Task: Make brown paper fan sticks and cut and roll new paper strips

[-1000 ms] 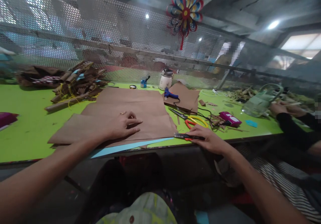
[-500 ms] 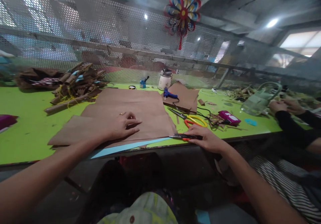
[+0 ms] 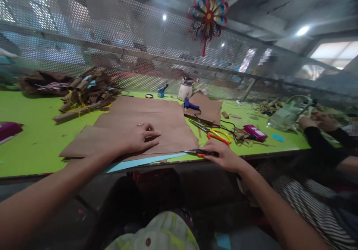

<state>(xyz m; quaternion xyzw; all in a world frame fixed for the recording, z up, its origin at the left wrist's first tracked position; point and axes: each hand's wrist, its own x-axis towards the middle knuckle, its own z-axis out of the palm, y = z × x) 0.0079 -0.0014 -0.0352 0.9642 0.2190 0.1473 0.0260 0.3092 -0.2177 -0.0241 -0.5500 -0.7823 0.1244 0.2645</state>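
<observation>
My left hand (image 3: 139, 138), a ring on one finger, lies palm down with fingers stretched out on a stack of brown paper sheets (image 3: 145, 121) spread over the green table (image 3: 33, 138). A light blue sheet (image 3: 145, 161) sticks out from under the stack along the near edge. My right hand (image 3: 225, 156) is closed round a utility knife (image 3: 199, 152) with a black and orange handle, its blade lying at the stack's right front corner, at the end of the blue sheet.
Yellow and orange scissors (image 3: 216, 134), a blue glue gun (image 3: 190, 104), a white jar (image 3: 185, 88), a pink box (image 3: 255, 132) and paper scraps lie right of the stack. Rolled brown paper (image 3: 84, 91) is piled at back left. Another person's hands (image 3: 316, 121) work at far right.
My right hand has slid the knife a little leftward, toward the corner of the paper stack. The left hand stays flat on the paper. The view shifted slightly.
</observation>
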